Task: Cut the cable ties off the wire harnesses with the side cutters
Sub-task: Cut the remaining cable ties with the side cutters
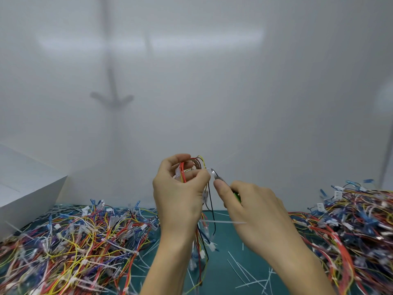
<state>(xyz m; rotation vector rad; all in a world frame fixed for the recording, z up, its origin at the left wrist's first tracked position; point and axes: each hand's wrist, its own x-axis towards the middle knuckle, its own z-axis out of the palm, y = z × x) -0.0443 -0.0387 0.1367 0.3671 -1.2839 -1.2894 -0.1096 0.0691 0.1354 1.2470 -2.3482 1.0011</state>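
Both my hands were raised over the teal-green table (225,241), working on one bundle.

My left hand (180,188) was curled round a looped harness of red, yellow and brown wires (187,167), its loose ends and white connectors hanging down past my wrist. My right hand (255,207) gripped the green-handled side cutters (237,196), whose metal tips sat just beside my left fingertips, at a pale plastic cable tie (209,171) on the loop; I could not tell whether the blades had closed on it. A long white tie strip (221,222) stuck out sideways lower down. A tangled pile of multicoloured harnesses (74,241) lay on the left of the table and a second pile (350,220) on the right, with cut white tie offcuts (238,265) scattered between them.
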